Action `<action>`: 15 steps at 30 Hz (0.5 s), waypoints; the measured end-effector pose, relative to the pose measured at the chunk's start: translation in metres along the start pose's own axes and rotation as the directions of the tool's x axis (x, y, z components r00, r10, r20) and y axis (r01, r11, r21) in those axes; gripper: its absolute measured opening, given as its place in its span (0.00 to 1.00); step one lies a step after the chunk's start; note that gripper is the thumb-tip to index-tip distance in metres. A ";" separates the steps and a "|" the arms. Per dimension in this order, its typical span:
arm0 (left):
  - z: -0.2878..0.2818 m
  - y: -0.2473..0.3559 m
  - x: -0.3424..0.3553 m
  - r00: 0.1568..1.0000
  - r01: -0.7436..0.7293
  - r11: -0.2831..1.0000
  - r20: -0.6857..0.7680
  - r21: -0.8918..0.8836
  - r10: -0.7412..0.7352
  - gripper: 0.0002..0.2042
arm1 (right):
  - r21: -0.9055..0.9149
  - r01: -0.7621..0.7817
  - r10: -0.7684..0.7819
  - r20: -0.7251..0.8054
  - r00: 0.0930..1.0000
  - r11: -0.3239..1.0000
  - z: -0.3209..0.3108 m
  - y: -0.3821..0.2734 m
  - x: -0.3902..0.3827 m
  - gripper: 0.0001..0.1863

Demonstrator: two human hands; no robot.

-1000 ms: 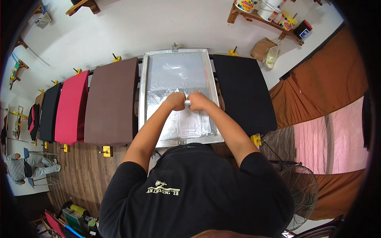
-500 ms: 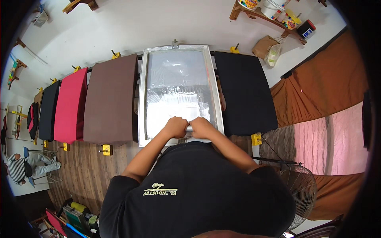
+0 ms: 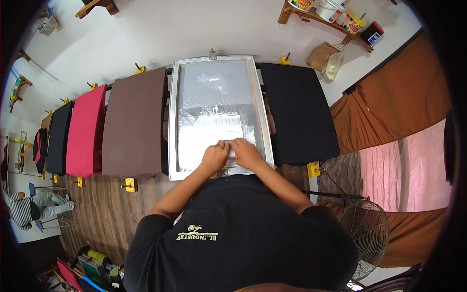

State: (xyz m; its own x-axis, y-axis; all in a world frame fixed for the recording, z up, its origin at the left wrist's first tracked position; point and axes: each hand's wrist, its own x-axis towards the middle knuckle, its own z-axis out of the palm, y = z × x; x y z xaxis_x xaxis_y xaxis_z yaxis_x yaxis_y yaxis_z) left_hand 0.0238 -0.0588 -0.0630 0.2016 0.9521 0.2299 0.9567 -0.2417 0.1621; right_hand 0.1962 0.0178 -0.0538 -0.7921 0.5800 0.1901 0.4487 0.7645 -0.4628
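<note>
A silver-framed screen [image 3: 173, 117] with a crinkled clear sheet lies across the middle board, bright glare on its lower half. Near its lower end my left hand [image 3: 216, 156] is closed round a silver squeegee [image 3: 230, 150], and my right hand [image 3: 245, 154] grips the same bar just beside it. The squeegee's blade is hidden under my fingers. A metal clamp [image 3: 212, 54] stands at the screen's far end.
Cloth-covered boards line both sides: brown [image 3: 134, 121], red [image 3: 85, 129], black [image 3: 299, 117], with yellow blocks [image 3: 130, 185]. A person [image 3: 36, 209] sits at far left. A fan [image 3: 362, 233] stands right; shelves [image 3: 326, 24] hold tubs above.
Both hands and the squeegee have come from the screen's middle down to its lower end, then shifted slightly back up over the last half second, still gripping.
</note>
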 end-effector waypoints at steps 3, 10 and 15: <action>-0.003 0.006 -0.012 0.999 -0.051 0.999 -0.017 -0.001 0.051 0.10 | 0.034 0.013 -0.012 -0.022 1.000 0.999 0.002 -0.004 -0.017 0.22; -0.013 0.000 -0.006 0.992 -0.060 0.997 0.112 -0.053 0.066 0.09 | -0.036 -0.008 0.011 0.098 0.995 0.999 -0.006 -0.009 -0.013 0.20; -0.010 0.005 -0.009 0.997 -0.037 0.998 0.071 -0.050 0.040 0.09 | -0.033 0.014 -0.011 0.068 0.998 0.999 -0.003 -0.008 -0.015 0.19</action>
State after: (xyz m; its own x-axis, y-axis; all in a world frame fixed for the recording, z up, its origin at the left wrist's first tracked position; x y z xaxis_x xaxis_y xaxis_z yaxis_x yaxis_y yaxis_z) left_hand 0.0247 -0.0709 -0.0547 0.2544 0.9524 0.1678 0.9370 -0.2857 0.2011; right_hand 0.2062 0.0037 -0.0507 -0.8233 0.5510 0.1364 0.4512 0.7810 -0.4317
